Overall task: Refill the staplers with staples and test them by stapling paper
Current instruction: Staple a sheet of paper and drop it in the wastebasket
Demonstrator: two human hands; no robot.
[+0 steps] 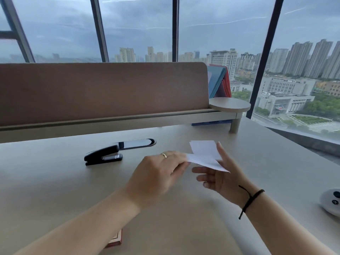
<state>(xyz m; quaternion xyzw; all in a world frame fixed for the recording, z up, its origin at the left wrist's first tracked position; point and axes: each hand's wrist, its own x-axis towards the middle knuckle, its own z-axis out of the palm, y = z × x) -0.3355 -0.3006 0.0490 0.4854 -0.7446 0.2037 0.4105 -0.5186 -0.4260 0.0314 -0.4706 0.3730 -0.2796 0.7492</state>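
From where I watch, the broad desk (64,190) is a smooth, matte beige slab, backed by a brown felt-looking partition (103,92) with a rounded corner. Taking the black stapler (103,155) as my landmark: it lies shut on the desk, glossy plastic with a wedge profile, well left of both hands and untouched. Right of it, lifted off the surface, my left hand (156,173) pinches the near-left edge of a small folded white paper slip (204,155), fingers closed on it; my right hand (220,173) supports it from beneath, fingers loosely spread, forefinger up against its right edge. I judge this the testing step, paper being readied. Next I'd carry the thin, crisp sheet left and feed one edge squarely into the stapler's mouth.
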